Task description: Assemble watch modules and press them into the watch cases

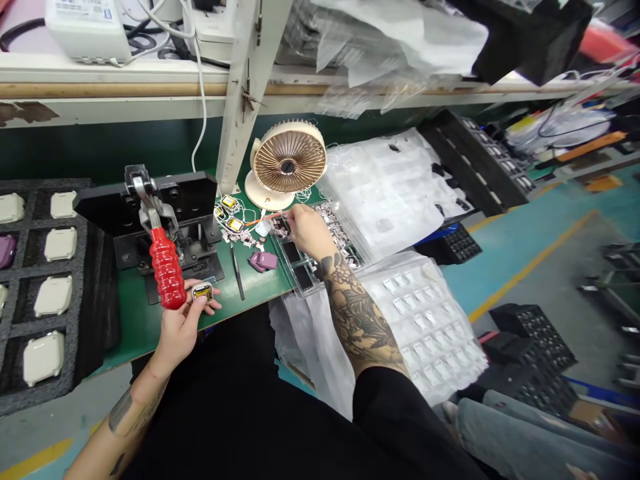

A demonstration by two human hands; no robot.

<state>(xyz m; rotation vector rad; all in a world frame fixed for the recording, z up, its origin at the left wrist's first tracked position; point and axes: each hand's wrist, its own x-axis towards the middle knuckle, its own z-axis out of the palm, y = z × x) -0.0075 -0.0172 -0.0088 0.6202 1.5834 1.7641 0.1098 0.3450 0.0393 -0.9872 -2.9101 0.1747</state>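
Note:
My left hand [183, 323] grips a small white watch case [203, 292] near the bench's front edge, its open side up and a yellow part inside. My right hand [307, 230] reaches over a clear compartment box [300, 283] of small parts, fingers pinched. A thin orange stick-like tool [270, 217] runs out from its fingertips; its exact kind is unclear. Between the hands lie black tweezers [237, 272] and a purple watch case [263, 261]. Beyond them are wired yellow parts [233, 223] and small loose pieces [245, 238].
A toggle press with a red handle [167, 270] stands beside my left hand. At far left, a black foam tray [75, 280] holds cream cases. A fan [289, 163] stands behind my right hand. Right of it lie a white-sheeted tray [385, 193] and bagged parts [425, 313].

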